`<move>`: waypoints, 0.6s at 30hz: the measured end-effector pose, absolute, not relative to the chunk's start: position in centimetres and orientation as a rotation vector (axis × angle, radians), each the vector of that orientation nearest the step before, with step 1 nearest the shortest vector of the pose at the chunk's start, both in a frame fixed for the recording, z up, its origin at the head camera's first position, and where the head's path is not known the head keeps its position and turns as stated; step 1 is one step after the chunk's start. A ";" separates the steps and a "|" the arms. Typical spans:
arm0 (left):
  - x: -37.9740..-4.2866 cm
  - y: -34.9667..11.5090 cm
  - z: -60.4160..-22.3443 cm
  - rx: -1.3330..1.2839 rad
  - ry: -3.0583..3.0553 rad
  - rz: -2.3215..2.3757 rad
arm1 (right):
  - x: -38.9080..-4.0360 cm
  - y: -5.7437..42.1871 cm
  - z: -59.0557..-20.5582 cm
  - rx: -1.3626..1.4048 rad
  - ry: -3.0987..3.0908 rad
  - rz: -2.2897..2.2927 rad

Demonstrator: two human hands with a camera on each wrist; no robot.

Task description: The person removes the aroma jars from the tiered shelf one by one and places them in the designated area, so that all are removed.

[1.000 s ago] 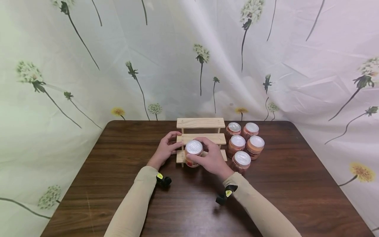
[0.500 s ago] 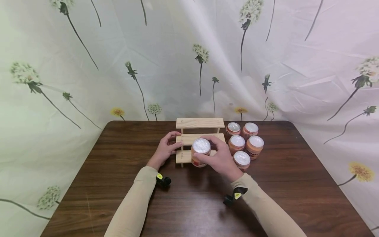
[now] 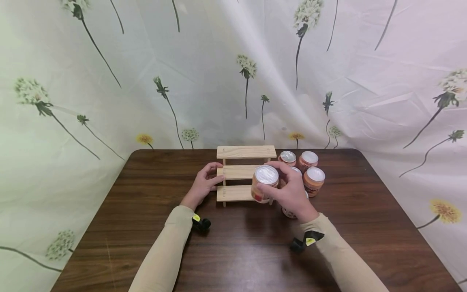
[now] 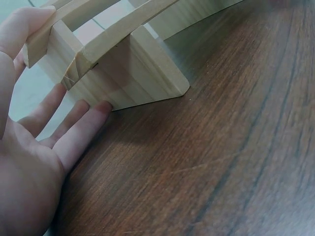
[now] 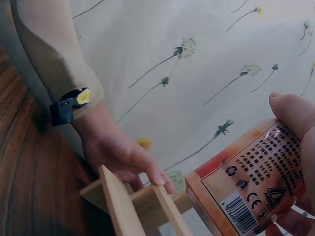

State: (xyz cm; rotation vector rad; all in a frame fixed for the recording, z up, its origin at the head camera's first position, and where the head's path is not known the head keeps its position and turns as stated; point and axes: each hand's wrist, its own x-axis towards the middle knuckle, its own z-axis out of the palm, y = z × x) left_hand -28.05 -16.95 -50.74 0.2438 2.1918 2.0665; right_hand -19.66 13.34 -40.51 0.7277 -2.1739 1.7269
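A three-tier wooden display rack stands at the back of the table. My left hand holds its left end; in the left wrist view the thumb lies on a shelf and the fingertips touch the side panel. With my right hand I grip an orange jar with a silvery lid, held upright in front of the rack's right end. The right wrist view shows the jar's printed label with a barcode. Behind the right hand, jars of the same kind are partly hidden.
Several matching jars, among them one orange jar, stand grouped on the table right of the rack. The dark wood-grain table ends at a flower-printed white curtain behind and at the sides.
My right hand has carried the jar rightward from the rack's left part to its right end. The left hand stays on the rack.
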 end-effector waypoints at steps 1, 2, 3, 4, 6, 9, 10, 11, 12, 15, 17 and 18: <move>-28.0 -17.0 -50.7 0.245 2.191 2.067 | -19.7 13.6 -40.4 0.730 -2.166 1.723; -28.0 -17.0 -50.7 0.246 2.191 2.068 | -19.6 13.9 -40.2 0.725 -2.160 1.728; -28.0 -17.0 -50.7 0.246 2.190 2.068 | -19.6 14.2 -40.1 0.711 -2.156 1.735; -28.0 -17.0 -50.6 0.247 2.191 2.067 | -19.6 14.4 -40.0 0.693 -2.157 1.738; -27.9 -17.0 -50.6 0.248 2.191 2.067 | -19.5 15.0 -39.9 0.645 -2.155 1.748; -27.9 -17.0 -50.5 0.245 2.190 2.066 | -19.3 15.8 -39.6 0.597 -2.154 1.756; -27.8 -17.0 -50.5 0.243 2.192 2.065 | -19.3 16.0 -39.5 0.594 -2.154 1.754; -27.8 -17.0 -50.5 0.241 2.194 2.063 | -19.2 16.3 -39.4 0.588 -2.150 1.757; -27.8 -17.0 -50.6 0.239 2.195 2.060 | -19.2 16.6 -39.3 0.581 -2.150 1.754; -27.8 -17.0 -50.6 0.236 2.205 2.052 | -19.0 17.5 -39.1 0.555 -2.159 1.735; -27.8 -17.0 -50.6 0.237 2.211 2.046 | -18.9 18.3 -39.1 0.519 -2.171 1.705; -27.8 -17.0 -50.6 0.237 2.212 2.045 | -18.9 18.6 -39.2 0.505 -2.179 1.688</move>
